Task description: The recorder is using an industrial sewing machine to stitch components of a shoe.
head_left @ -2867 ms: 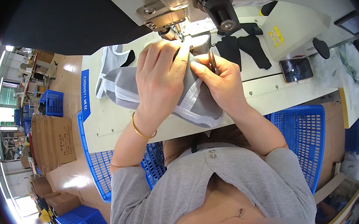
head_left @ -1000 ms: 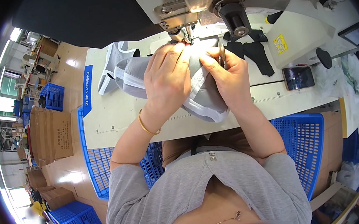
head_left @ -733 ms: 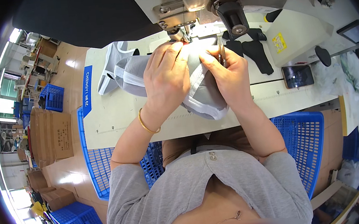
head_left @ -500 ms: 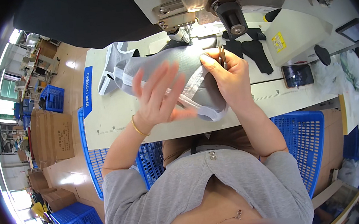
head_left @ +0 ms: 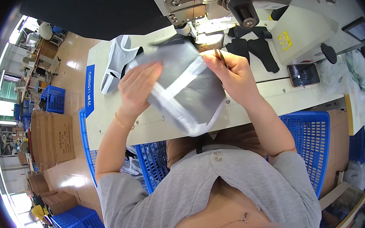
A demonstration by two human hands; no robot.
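Observation:
A grey garment piece with white bands [head_left: 197, 86] is stretched between my two hands over the table, smeared by motion. My left hand [head_left: 139, 89] is closed on its left edge, the fingers lying over the cloth. My right hand [head_left: 233, 72] pinches the upper right corner of the cloth. The same hand also holds a slim dark metal tool [head_left: 220, 57], tweezers or snips, pointing up from the fingers. Just beyond the cloth is the needle area of a sewing machine [head_left: 190, 28], partly hidden.
Another grey piece with white edging [head_left: 119, 61] lies at the table's left. Black fabric pieces [head_left: 262, 55] lie right of the machine, near a phone [head_left: 303, 75]. Blue baskets [head_left: 309, 146] stand below the table on both sides. The machine's head [head_left: 242, 9] overhangs the work.
My left hand, open and moving before, has closed on the cloth's left edge. The garment piece has turned and spread between both hands, farther from the needle. My right hand keeps its pinch.

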